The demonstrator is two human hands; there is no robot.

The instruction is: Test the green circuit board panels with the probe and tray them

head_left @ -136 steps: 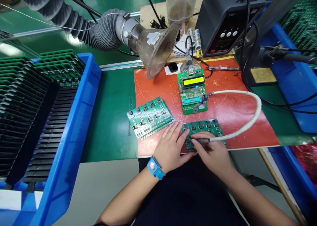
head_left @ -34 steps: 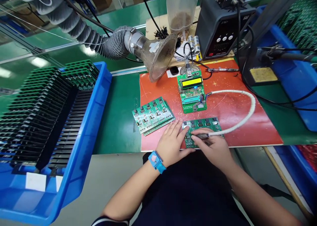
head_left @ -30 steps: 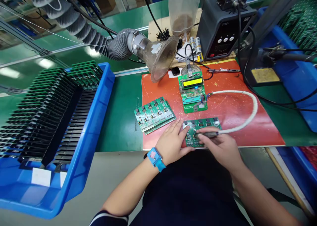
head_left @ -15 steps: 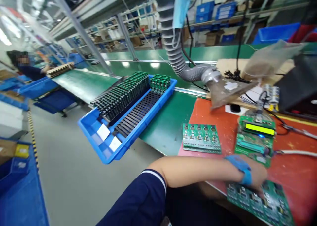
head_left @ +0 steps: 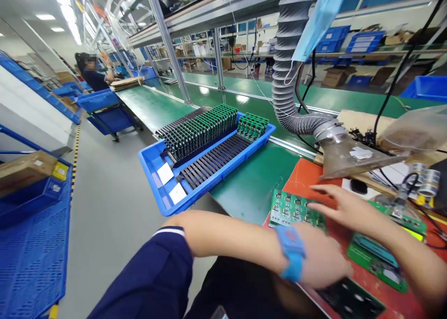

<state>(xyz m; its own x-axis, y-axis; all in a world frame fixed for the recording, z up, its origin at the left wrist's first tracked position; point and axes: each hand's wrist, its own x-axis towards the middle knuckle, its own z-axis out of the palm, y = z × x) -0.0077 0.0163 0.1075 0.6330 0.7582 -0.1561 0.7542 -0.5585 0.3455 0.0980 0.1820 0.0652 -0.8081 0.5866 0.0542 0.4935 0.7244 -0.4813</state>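
My left hand [head_left: 319, 256], with a blue band at its wrist, is closed on a dark-faced circuit board [head_left: 352, 298] at the bench's front edge. Its fingertips are hidden and blurred. Stretched over the right side of a green circuit board panel [head_left: 288, 207], my right hand [head_left: 344, 207] has its fingers apart and holds nothing. That panel lies component side up on the red mat [head_left: 303, 177]. Partly under my right forearm sits a green test board [head_left: 379, 261] with a teal socket and a lit display.
A blue tray [head_left: 209, 186] with black slotted racks and several upright boards stands to the left. A grey flexible duct [head_left: 291, 77] hangs over the bench, ending in a clear hood [head_left: 359, 153]. Another person [head_left: 96, 74] is at the far left.
My right hand has come into view over the panel on the mat. My left hand and its board have moved left relative to the test board; the board now shows a dark face. The view has shifted.
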